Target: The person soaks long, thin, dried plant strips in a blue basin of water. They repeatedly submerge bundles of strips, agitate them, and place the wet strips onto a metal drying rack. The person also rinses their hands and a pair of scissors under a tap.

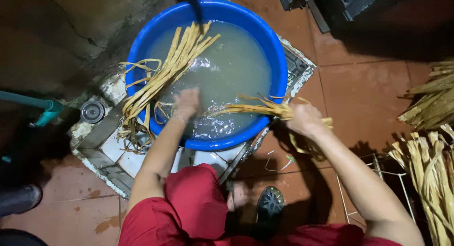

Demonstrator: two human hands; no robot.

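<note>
Your right hand (305,118) is clamped on a bundle of wet straw strips (257,109) at the blue tub's (279,61) near right rim. Your left hand (187,103) dips into its murky water (231,61), fingers blurred, so grip unclear. Farther left, long strips (163,76) drape over the rim.

Single head-worn view, steeply downward and close over the blue basin (142,43).

Ahead of your left fingers (187,100) lies open water (231,61); soaking strips (163,73) crowd their left, the tub rim (279,61) beyond.
</note>
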